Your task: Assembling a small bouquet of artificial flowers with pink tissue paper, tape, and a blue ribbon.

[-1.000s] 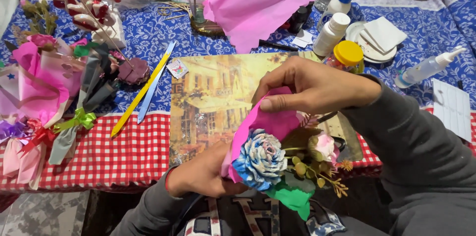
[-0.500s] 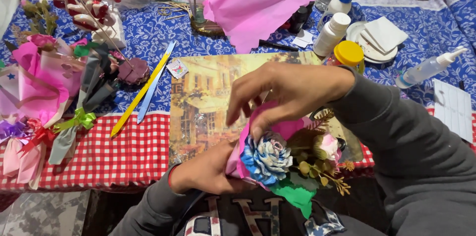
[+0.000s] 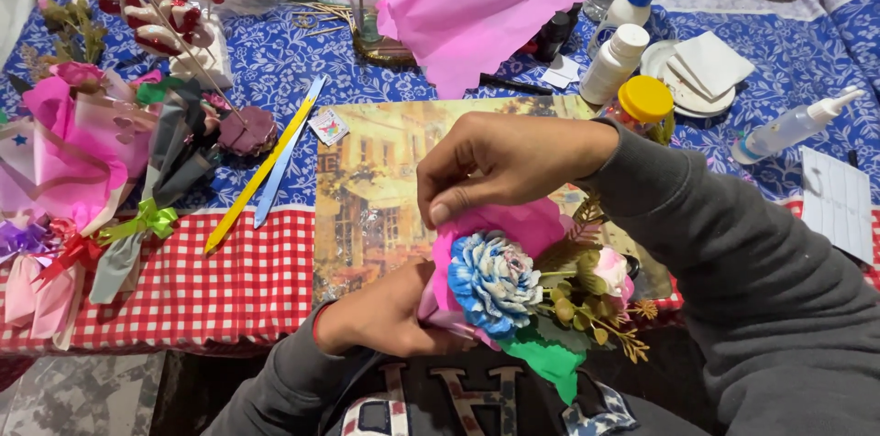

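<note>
Since 1.0 s ago: right hand (image 3: 509,161) shifted left and lower over the pink tissue paper (image 3: 513,225), thumb now pinching its upper left edge. Blue paper flower (image 3: 493,280) turned slightly right, more of its face exposed. Left hand (image 3: 385,317) closed tighter round the bouquet base, green tissue (image 3: 550,363) hanging lower

White bottles (image 3: 616,62) and a yellow-lidded jar (image 3: 644,106) stand at one o'clock; small square packet (image 3: 328,126) at eleven
</note>
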